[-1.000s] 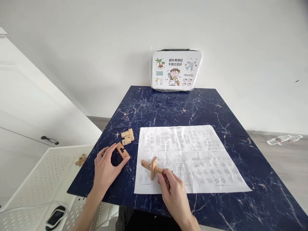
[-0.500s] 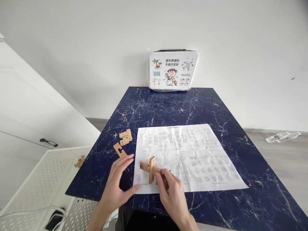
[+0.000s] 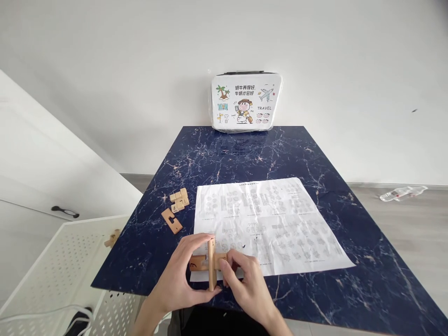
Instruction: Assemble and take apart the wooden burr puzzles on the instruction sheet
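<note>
Two interlocked flat wooden puzzle pieces form a cross in front of me, over the near edge of the printed sheet (image 3: 280, 224). My left hand (image 3: 182, 275) grips the upright wooden puzzle piece (image 3: 212, 266) by its two ends, between the fingers and the thumb. The crossing wooden puzzle piece (image 3: 198, 264), marked 3, passes through it. My right hand (image 3: 245, 280) pinches that piece's right end. Left of the sheet lies a loose notched wooden piece (image 3: 177, 227), with a small cluster of wooden blocks (image 3: 179, 199) just beyond it.
A white cartoon-printed case (image 3: 246, 102) stands against the wall at the back of the blue marbled table (image 3: 238, 158). Lower left is a white perforated shelf (image 3: 52, 266), with a small wooden object (image 3: 112, 238) and a cable (image 3: 52, 311). A clear plastic bottle (image 3: 402, 192) lies on the floor.
My left hand has moved in and closed on the ends of the upright piece. The joined pieces have shifted left and nearer to me, still in my right hand. The view has shifted slightly.
</note>
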Tool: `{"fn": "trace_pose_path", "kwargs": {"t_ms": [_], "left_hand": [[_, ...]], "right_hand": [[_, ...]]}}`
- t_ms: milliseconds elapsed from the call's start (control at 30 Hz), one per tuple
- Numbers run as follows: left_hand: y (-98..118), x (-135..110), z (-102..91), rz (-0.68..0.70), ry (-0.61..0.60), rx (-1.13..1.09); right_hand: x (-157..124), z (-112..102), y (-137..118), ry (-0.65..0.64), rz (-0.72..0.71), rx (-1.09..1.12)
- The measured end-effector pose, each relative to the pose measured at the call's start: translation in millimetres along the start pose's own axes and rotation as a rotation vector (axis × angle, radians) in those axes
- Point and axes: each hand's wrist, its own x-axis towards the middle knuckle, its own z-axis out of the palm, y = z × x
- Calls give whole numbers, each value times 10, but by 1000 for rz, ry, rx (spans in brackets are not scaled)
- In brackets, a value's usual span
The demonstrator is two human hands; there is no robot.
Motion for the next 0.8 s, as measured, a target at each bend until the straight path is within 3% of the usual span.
{"fn": "trace_pose_path", "kwargs": {"t_ms": [367,533,733,800], "left_hand": [[-162,-67,-181,12,68,157],[-417,-269,-389,-147,177,258],[-683,-435,-469,-438,420,385],[-719,-425,-453,-477,469,415]], "right_hand": [[-11,-53,60,115,36,116],[8,-72,128,271,94,205],[26,-27,80,241,122,177],[28,-8,65,221,131,160]]}}
